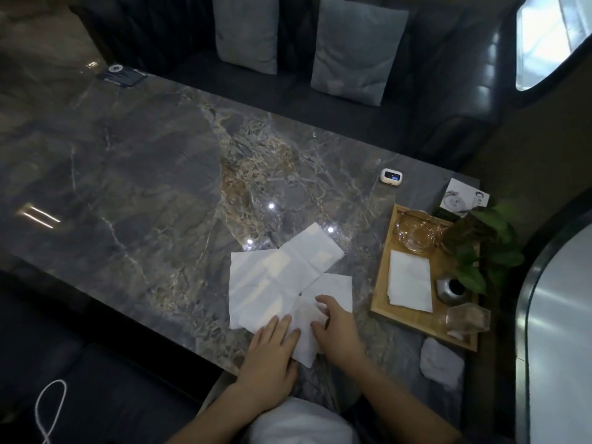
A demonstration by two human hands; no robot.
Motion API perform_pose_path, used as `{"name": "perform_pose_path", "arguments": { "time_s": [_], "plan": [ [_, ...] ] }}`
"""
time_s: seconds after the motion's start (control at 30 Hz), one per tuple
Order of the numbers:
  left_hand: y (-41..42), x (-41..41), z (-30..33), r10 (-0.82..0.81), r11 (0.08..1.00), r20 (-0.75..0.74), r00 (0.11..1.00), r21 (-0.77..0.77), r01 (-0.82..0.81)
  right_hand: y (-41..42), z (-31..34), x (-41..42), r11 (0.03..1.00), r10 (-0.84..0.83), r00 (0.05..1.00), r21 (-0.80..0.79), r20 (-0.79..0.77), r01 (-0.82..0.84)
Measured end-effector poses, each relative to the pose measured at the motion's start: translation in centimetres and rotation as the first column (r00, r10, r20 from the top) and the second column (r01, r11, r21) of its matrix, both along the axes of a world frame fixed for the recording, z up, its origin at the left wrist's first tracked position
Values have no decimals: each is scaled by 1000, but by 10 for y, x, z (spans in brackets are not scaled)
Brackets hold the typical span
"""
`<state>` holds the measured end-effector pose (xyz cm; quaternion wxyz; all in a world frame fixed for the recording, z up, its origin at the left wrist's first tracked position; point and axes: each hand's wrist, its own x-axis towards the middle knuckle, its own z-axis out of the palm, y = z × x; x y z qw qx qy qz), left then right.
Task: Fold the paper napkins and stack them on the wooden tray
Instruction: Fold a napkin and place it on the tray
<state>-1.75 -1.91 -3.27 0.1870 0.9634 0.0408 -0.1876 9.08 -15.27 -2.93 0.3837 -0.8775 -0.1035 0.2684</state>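
Several white paper napkins lie overlapping on the dark marble table (pixel 144 174) near its front edge. The nearest napkin (pixel 333 293) sits under both hands. My left hand (pixel 272 341) rests flat on its near left part, fingers together. My right hand (pixel 334 328) presses on its middle with fingers spread. Two unfolded napkins (pixel 266 283) fan out behind, one (pixel 312 248) angled to the right. A wooden tray (pixel 381 283) stands at the right, with a stack of folded napkins (pixel 410 282) lying in its middle.
On the tray also stand a glass bowl (pixel 415 230), a small metal vase (pixel 451 288) with a green plant (pixel 487 245) and a glass cup (pixel 467 318). A crumpled tissue (pixel 442 362) lies in front of the tray. A small white device (pixel 389 175) and a card (pixel 464 198) sit behind.
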Motion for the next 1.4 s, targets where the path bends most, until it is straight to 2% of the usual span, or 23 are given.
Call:
{"name": "perform_pose_path", "arguments": {
  "time_s": [0.1, 0.2, 0.3, 0.4, 0.53, 0.63, 0.8, 0.9, 0.97, 1.03, 1.13, 1.23, 1.3, 1.4],
  "plan": [
    [1, -2, -1, 30, 999, 16, 999, -19, -29, 1, 0, 2, 996, -62, 997, 58, -49, 65],
    [3, -1, 0, 71, 996, 43, 997, -48, -69, -1, 2, 4, 974, -154, 972, 136, -179, 179],
    [4, -2, 0, 97, 993, 87, 991, -71, -91, -4, 3, 4, 935, -237, 913, 178, -332, 308],
    [4, -3, 0, 90, 995, 69, 994, -60, -86, -5, 4, 4, 890, -288, 836, 193, -467, 414],
    [5, -2, 0, 122, 991, 72, 990, -71, -117, -4, 14, 4, 821, -297, 739, 234, -604, 521],
    [5, -1, 1, 157, 983, 135, 978, -112, -142, -4, 17, 5, 772, -291, 658, 237, -694, 590],
    [5, 1, -4, 340, 912, 239, 909, -318, -258, -4, 26, 5, 693, -212, 547, 270, -810, 668],
    [7, 5, -1, 523, 789, 231, 821, -495, -364, -4, 30, 6, 652, -224, 511, 262, -830, 712],
    [5, 8, 12, 647, 632, 126, 752, -640, -437, -8, 33, 4, 640, -244, 497, 247, -833, 728],
    [4, 12, 23, 727, 432, -41, 686, -750, -502, -11, 35, 4, 667, -278, 516, 225, -810, 711],
    [4, 19, 30, 794, 166, -242, 558, -796, -582, -16, 31, 3, 723, -368, 638, 225, -676, 654],
    [4, 25, 34, 787, -61, -439, 433, -754, -653, -18, 26, 1, 802, -393, 766, 219, -508, 556],
    [4, 27, 35, 744, -116, -518, 423, -723, -681, -18, 28, 1, 849, -353, 825, 219, -441, 480],
    [5, 27, 32, 715, -145, -549, 433, -722, -677, -19, 35, 1, 887, -252, 860, 250, -444, 389]
  ]
}}
